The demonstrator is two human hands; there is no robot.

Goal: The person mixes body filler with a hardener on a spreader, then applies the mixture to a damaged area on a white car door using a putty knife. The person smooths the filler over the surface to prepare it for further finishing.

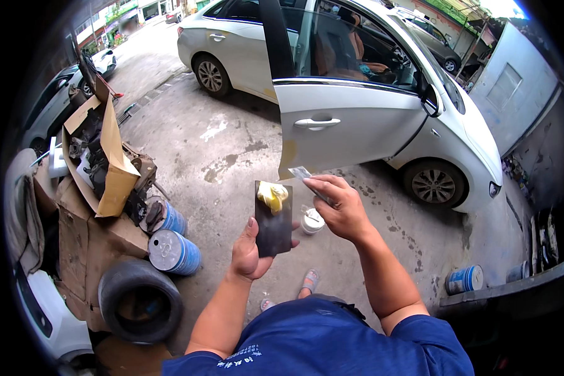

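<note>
My left hand (252,252) grips a dark flat mixing board (272,230) by its lower part, thumb on the left edge and fingertips showing at the right. A lump of pale and yellow putty (273,195) lies on the board's top end. My right hand (339,205) is closed round a putty spreader (301,173), whose flat greyish end points up and left, apart from the board. Beyond both hands a white car door (351,116) stands open, with yellowish patches at its lower left corner. A small white tub (312,220) sits on the ground behind the board.
At left, an open cardboard box (116,163) of dark parts rests near blue drums (175,252) and a black tire (140,301). The white car (232,37) spans the far side. Another blue drum (464,279) stands at lower right beside a ledge (514,287).
</note>
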